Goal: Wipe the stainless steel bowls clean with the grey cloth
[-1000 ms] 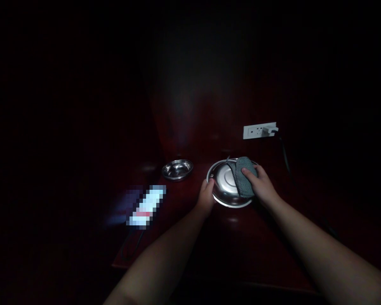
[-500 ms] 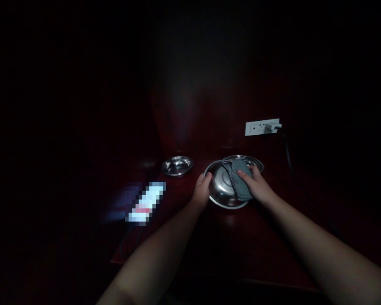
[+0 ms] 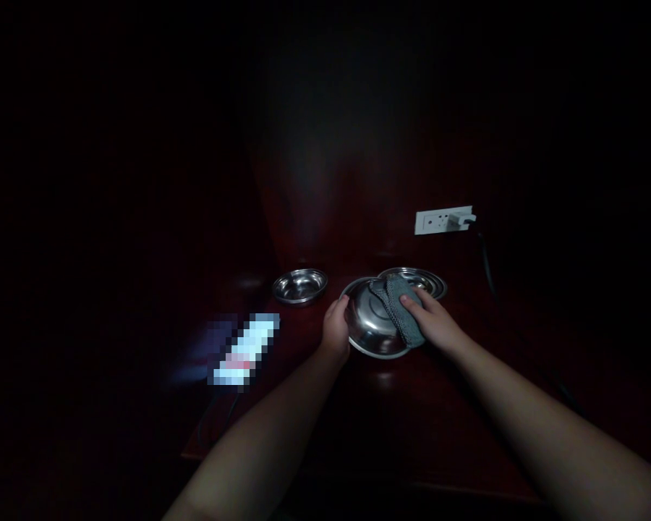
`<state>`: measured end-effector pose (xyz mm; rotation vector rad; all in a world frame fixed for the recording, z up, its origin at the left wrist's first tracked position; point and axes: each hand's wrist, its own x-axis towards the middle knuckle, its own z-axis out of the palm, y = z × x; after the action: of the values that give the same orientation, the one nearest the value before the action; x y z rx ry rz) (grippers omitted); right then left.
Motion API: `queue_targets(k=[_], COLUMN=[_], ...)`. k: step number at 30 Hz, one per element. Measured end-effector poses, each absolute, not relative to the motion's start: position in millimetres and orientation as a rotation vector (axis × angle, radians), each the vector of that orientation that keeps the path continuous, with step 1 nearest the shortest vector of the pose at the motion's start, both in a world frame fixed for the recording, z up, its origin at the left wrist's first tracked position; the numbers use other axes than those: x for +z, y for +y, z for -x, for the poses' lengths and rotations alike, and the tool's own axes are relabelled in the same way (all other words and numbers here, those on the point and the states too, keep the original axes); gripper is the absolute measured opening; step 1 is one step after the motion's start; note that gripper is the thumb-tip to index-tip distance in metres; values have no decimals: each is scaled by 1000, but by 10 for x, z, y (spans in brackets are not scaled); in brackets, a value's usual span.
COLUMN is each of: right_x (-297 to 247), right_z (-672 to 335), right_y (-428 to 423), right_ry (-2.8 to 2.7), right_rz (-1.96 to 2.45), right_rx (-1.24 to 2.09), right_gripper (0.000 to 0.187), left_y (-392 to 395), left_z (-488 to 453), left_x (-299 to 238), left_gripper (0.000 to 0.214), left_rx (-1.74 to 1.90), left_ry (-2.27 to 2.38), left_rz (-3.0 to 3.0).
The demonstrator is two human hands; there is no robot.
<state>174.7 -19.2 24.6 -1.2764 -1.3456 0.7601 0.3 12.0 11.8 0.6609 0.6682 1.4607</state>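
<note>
A shiny steel bowl (image 3: 369, 327) is held up in front of me, tilted so its rounded underside faces me. My left hand (image 3: 336, 329) grips its left rim. In my right hand (image 3: 428, 318) is a folded grey-green cloth (image 3: 404, 311), pressed on the right part of the bowl's underside. The fingers behind the cloth are mostly hidden. Just behind, a second steel dish (image 3: 431, 281) lies on the dark red table (image 3: 401, 427), partly covered by the cloth and hand. Another steel bowl (image 3: 300, 288) stands upright to the left, apart from both hands.
A lit, blurred-out screen (image 3: 247, 351) lies on the table's left side, with a thin cable near it. On the back wall is a white socket plate (image 3: 431, 221) with a plug in it, and a dark cord (image 3: 487, 264) hangs below. The surroundings are very dark.
The whole view has shifted slightly. The bowl has turned a little in my left hand, whose thumb now sits more at the rim. The cloth stays pressed on the bowl.
</note>
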Motion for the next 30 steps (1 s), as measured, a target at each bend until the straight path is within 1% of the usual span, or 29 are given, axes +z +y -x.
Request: queue_targets(k=[3,10,16,21,24,30], right_x=[224,226,252,247,256,245], right_z=[-1747,-1760,-1742,-1740,-1733,-1741], right_y=[-177,-182,-206,-200,-201,-169], right_ry=[-1303,-1256,-1268,-1262,-1249,-1186], right_rz=[1269,1340,1349,1351,1320,1295], right_rx=[778,652,609,650,681,652], right_gripper=[42,48,50,49,48,47], left_y=[118,97,100,58,24,-10], left_z=[-11,-19,-15,-8,-1,23], left_x=[95,106,121,182,236,314], left_gripper=[27,26,27,31,29,33], left_rx=[1439,1428,1400,1378,1322,1208], left_ry=[666,623,610,616,587,520], left_rz=[-664,-733,-737,-729,-685,-676])
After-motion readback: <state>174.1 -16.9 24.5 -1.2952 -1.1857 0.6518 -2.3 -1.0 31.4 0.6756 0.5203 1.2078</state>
